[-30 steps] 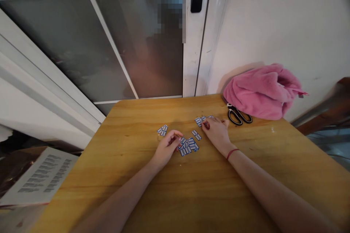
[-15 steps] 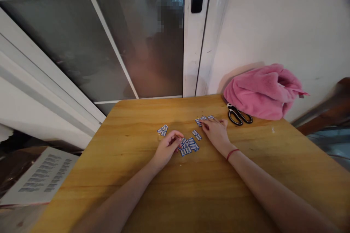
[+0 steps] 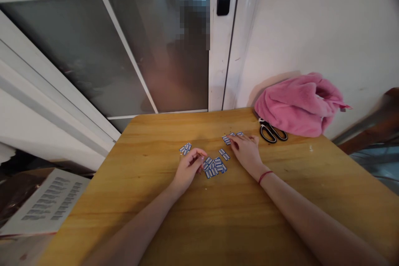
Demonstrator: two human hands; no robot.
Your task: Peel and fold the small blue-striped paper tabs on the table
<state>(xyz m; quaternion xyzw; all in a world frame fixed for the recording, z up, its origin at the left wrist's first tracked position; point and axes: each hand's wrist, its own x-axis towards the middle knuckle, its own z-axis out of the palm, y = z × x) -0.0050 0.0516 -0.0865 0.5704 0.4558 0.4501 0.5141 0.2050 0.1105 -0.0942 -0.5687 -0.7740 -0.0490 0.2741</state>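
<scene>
My left hand point(image 3: 188, 167) is at the left edge of a loose pile of small blue-and-white labels point(image 3: 215, 167). Its fingers curl loosely with a gap at the thumb, and nothing shows between them. Farther back on the right, my right hand point(image 3: 246, 150), with a red cord at the wrist, has its thumb and forefinger together on a blue-and-white label point(image 3: 226, 139) on the table. Its palm faces down and hides part of the labels beyond. Between the hands lies a separate label piece point(image 3: 224, 154). Another small group of labels point(image 3: 185, 148) sits behind my left hand.
Black-handled scissors point(image 3: 271, 131) lie right of my right hand, partly under a pink plush cloth point(image 3: 299, 106) against the wall. The wooden table point(image 3: 199, 224) meets a glazed white-framed door point(image 3: 156, 50) at the back. Lower left stands a box with a printed flap point(image 3: 51, 201).
My left hand has drawn back slightly to the left, showing more of the label pile. My right hand has barely shifted and stays at the same label.
</scene>
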